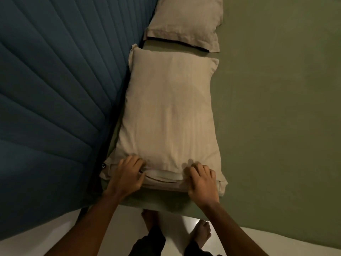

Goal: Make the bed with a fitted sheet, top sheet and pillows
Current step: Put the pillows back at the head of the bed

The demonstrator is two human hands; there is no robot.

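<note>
Leftmost, the blue channelled headboard point(55, 89) stood along the far-left edge of the bed, and the near pillow point(169, 111) lay lengthwise just beside it on the green sheet point(276, 108), likely to sit square against the head. Both hands held the pillow's near, open end: the left hand point(127, 176) curled its fingers over the case hem, and the right hand point(202, 180) clutched the fabric, probably to tuck the white insert in. Farther off, a second pillow point(186, 23) was already set by the headboard; the bare sheet spread right
</note>
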